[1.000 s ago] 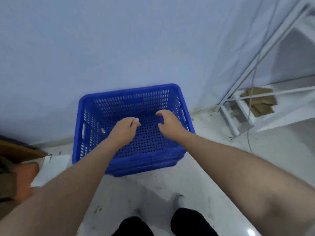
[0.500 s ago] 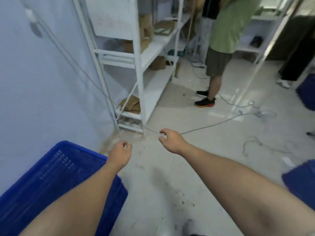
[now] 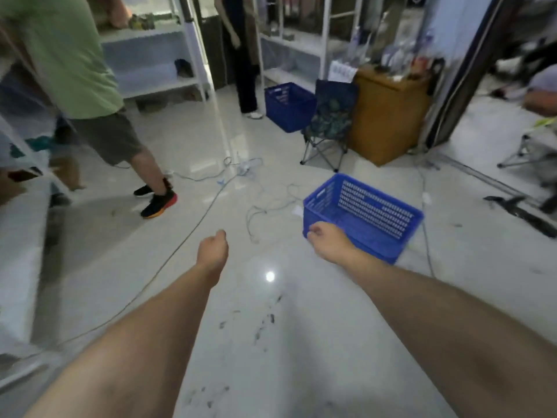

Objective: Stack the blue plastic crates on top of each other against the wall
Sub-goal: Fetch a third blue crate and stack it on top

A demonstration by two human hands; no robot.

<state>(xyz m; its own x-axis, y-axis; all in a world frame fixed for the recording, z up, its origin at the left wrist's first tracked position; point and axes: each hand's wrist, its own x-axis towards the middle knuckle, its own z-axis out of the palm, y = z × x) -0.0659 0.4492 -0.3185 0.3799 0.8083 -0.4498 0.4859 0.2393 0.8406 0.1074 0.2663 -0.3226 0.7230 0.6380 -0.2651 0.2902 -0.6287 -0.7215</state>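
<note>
A blue perforated plastic crate [image 3: 366, 214] sits upright on the shiny floor, right of centre. My right hand [image 3: 327, 242] hovers at its near left corner with the fingers curled; I cannot tell if it touches the rim. My left hand [image 3: 212, 248] is held out over bare floor to the left of the crate, loosely fisted and holding nothing. A second blue crate [image 3: 289, 105] stands farther back beside a white shelf. The wall and the crates placed against it are out of view.
A person in a green shirt [image 3: 69, 55] stands at the left, foot [image 3: 158, 202] near loose cables [image 3: 259, 203] that trail across the floor. A folding chair [image 3: 328, 122] and a wooden cabinet [image 3: 388, 116] stand behind the crate. White shelving [image 3: 156, 55] lines the back.
My view has swung away from the wall and the blue crates there, into the room. Both hands, still holding nothing, now reach toward another crate on the floor.
</note>
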